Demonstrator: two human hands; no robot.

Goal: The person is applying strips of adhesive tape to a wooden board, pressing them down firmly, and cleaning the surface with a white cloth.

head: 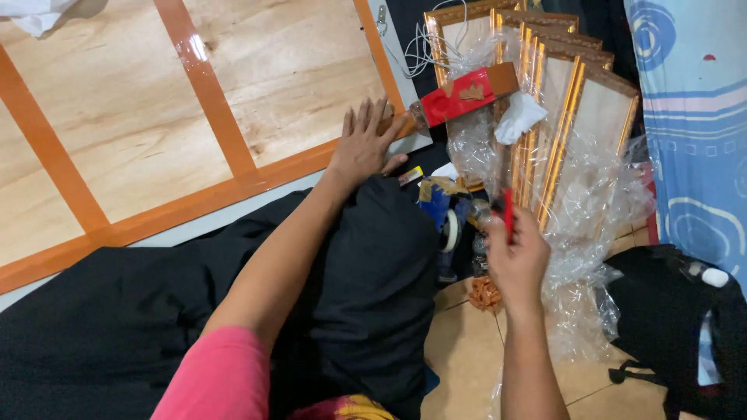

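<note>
- The left hand (364, 148) is being pressed flat, fingers spread, on the lower right corner of the plywood panel (140, 109), right at the orange tape border (194, 204).
- The right hand (515, 260) is being held closed around a small red-handled tool (507, 211), probably a cutter; the blade cannot be made out.
- The panel is being kept on the floor to the person's left; orange tape strips are already lying across it and along its edges, so taping looks mostly done, as a judgement. The corner under the left hand seems to be the spot being worked.
- A black cloth (366, 288) is being draped over the person's lap, between the two arms.
- A tape roll (450, 230) on a blue dispenser is lying just beside the cloth, near the right hand.
- A stack of gold-edged frames (560, 101) in clear plastic wrap (591, 233) is being leaned upright beyond the right hand; wrapping already looks finished on these.
- A red box (465, 95) is resting across the frames.
- A black bag (669, 311) is sitting on the tile floor (467, 350) far right.
</note>
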